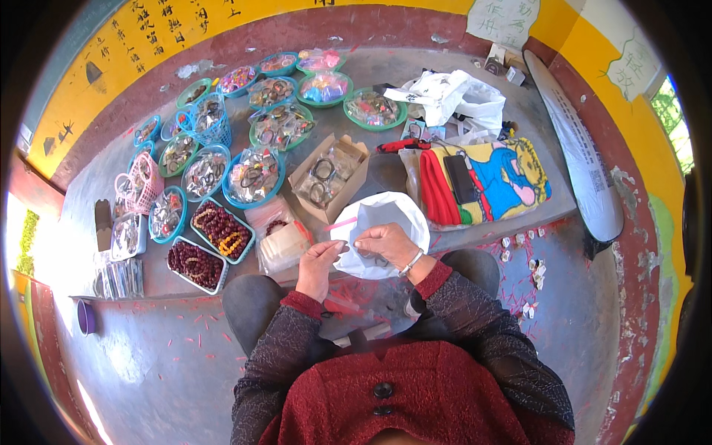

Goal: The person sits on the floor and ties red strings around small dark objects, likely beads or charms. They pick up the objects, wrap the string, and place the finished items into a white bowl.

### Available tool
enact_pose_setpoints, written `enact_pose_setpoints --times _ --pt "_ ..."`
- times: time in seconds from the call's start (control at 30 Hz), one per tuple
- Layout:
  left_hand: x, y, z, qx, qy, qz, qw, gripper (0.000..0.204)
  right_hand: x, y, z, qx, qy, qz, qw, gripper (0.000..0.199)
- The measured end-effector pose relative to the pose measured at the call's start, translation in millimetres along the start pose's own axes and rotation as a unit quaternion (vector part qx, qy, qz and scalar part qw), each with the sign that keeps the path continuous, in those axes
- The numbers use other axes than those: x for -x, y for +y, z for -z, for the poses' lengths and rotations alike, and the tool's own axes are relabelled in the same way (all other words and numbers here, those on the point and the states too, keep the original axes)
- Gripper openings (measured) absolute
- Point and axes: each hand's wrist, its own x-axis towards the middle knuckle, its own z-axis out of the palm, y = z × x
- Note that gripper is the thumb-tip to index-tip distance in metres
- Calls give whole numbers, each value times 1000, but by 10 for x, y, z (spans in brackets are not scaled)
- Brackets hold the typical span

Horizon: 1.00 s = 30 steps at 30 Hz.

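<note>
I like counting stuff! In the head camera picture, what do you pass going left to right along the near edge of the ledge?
Rectangular tray of dark red beads → clear plastic bag of packets → white plastic bag in the hands → colourful cartoon cloth bag.

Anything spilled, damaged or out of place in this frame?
Small pink-red scraps lie scattered over the grey floor around the person's knees, like litter. The red wall on the right has peeling, chipped paint. The bead bowls and trays sit upright, nothing tipped. Both hands, left hand and right hand, work over a white bag.

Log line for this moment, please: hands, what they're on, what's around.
left hand: pinching small item, unclear | right hand: on white bag | ahead: cardboard box, bead trays
</note>
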Motion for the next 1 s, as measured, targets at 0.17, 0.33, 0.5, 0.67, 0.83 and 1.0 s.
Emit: enact_pose_setpoints --times 0.17,0.33,0.5,0.67,0.83,1.0 --pt "17 38 -16 29 -18 18 999 15 28 -51 -1 -17 -4 -5 1000 15" --pt "31 51 -15 47 -33 15 998 15 17 -43 6 -44 -4 -17 999 12" --pt "51 76 -18 63 -51 18 997 16 17 -58 16 -62 -27 -19 998 12" --pt "73 106 -46 95 -92 60 989 16 13 -44 16 -87 -62 -16 994 12" --pt "39 12 8 64 -75 42 994 15 -16 -8 31 -91 -77 -40 992 14" --pt "-19 -34 59 46 -29 22 998 11 -2 -36 -26 -121 -72 -36 989 22"
